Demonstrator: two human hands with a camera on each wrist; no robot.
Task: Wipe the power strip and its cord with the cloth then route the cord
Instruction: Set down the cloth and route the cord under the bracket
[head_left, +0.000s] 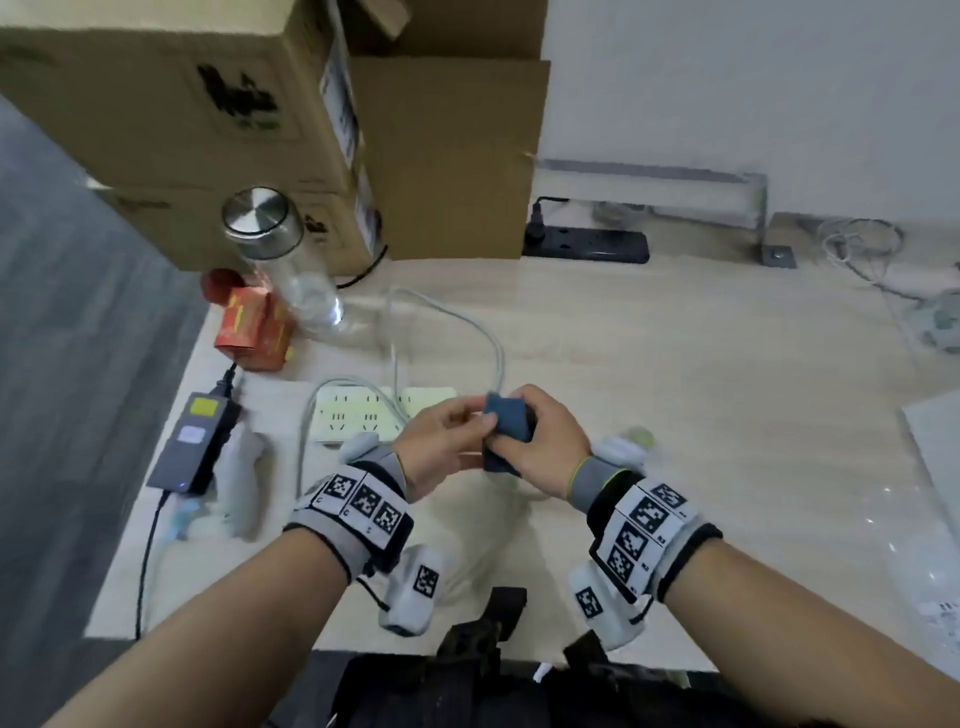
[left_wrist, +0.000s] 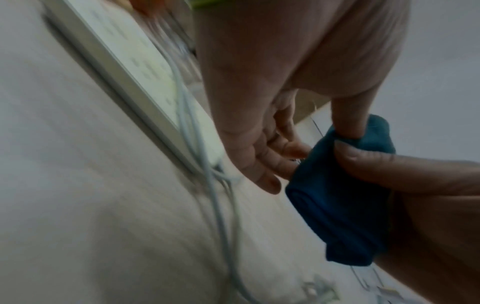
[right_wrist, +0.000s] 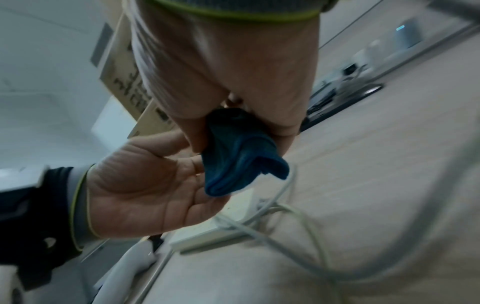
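Note:
Both hands hold a folded blue cloth (head_left: 506, 423) (left_wrist: 337, 205) (right_wrist: 239, 160) just above the light wooden table (head_left: 675, 364). My right hand (head_left: 540, 439) (left_wrist: 415, 185) grips it, with the thumb on top. My left hand (head_left: 457, 441) (right_wrist: 145, 185) pinches its left edge between the thumb and fingers. The white power strip (head_left: 358, 415) (left_wrist: 135, 61) (right_wrist: 207, 234) lies flat just left of and behind the hands. Its pale cord (head_left: 488, 338) (left_wrist: 218, 205) (right_wrist: 298, 216) crosses the strip, loops toward the back and runs under the hands.
Stacked cardboard boxes (head_left: 208, 104) stand at the back left, with a metal-lidded glass bottle (head_left: 270, 239) and a red carton (head_left: 254, 332) in front. A black power adapter (head_left: 195, 441) and a white object (head_left: 244, 478) lie near the left edge. A black power strip (head_left: 587, 241) sits by the wall.

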